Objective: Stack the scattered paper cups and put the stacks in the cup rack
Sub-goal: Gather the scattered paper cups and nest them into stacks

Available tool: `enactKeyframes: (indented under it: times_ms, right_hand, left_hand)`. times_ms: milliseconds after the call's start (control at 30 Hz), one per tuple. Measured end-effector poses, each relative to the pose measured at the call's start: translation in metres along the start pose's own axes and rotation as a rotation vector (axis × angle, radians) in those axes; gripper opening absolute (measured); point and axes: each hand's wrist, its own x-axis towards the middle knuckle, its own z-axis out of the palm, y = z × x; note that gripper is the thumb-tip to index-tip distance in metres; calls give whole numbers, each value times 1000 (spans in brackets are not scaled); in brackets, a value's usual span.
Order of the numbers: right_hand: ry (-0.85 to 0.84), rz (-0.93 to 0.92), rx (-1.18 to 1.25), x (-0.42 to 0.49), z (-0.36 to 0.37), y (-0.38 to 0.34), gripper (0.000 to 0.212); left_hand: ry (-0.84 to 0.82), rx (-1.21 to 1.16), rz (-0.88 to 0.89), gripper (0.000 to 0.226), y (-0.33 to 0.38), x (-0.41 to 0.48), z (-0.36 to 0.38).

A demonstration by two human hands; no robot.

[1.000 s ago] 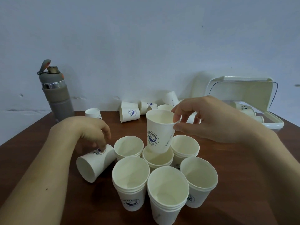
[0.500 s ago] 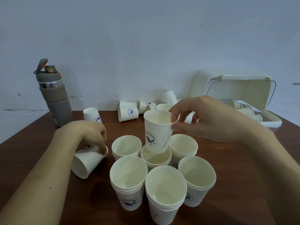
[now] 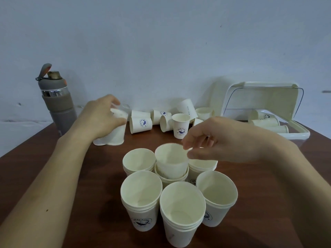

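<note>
While the brown worktop (image 3: 268,203) carried everything, we saw the cup rack (image 3: 265,111) at its far right, lid up, with a few cups lying inside. Six short cup stacks (image 3: 179,185) clustered near us. Our right hand (image 3: 223,142) hovered over the centre stack, fingers loosely parted beside the rim of its top cup (image 3: 171,160), apparently released. Our left hand (image 3: 102,117) gripped a tipped cup (image 3: 112,136) by the water bottle (image 3: 55,99). That top cup looked unseated and tilted; a brush from our fingers could topple it onto its neighbours.
</note>
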Motion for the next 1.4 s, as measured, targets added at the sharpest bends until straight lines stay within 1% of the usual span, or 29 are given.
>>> enactKeyframes:
  times_ms: [33,100,200,267,367,433,500,567,667,767,867,933,1000,1067,1133,1233,1333,1400]
  right_hand:
    - [13,-3,11,0,-1,0,14]
    - [92,-10,8,1,-2,1,12]
    - [236,20,31,3,-5,3,18]
    - [301,44,39,4,-6,5,38]
    - [346,76,37,5,-4,8,75]
    - [358,81,68,5,-2,8,90]
    - [384,51,111,6,-3,10,98]
    - [404,3,216,6,-4,11,95]
    - [437,-110,385,5,-7,10,81]
    - [510,-152,442,2,-10,8,70]
    - [549,-133,448,-1,-14,5,61]
    - [534,-104,407,-4,-18,4,58]
    - [470,-63,312,-10,-24,6,57]
    - [350,-22,188,-17,-32,9,56]
    - [195,31,122,-25,-38,10,57]
    - [15,90,28,-34,-41,9,65]
    - [-53,103,-23,-36,-41,7,69]
    - [-89,94,-12,-34,-38,5,64]
  left_hand:
    - [57,-71,18,50,5,-1,-2]
    - [145,-226,52,50,14,-4,-7]
    - [181,-437,94,52,24,-7,-12]
    - [137,-606,106,54,31,-11,-14]
    - [2,-823,146,42,46,-19,-10]
    - [-92,-916,174,40,54,-24,-7]
    - [-189,-1030,196,41,58,-27,-7]
    - [-282,-1132,208,35,61,-29,-7]
    - [-382,-1212,220,25,64,-33,-8]
    - [-450,-1223,241,31,64,-33,-6]
    - [-513,-1184,258,38,63,-35,-4]
    - [-543,-1098,275,38,62,-36,-1]
    - [-508,-995,280,33,62,-36,0]
    - [-459,-951,258,26,62,-35,0]
    - [-437,-941,244,23,61,-34,-2]
    - [-413,-919,241,13,60,-33,-3]
    - [-394,-903,230,12,61,-33,-3]
    - [-395,-898,224,11,61,-34,-2]
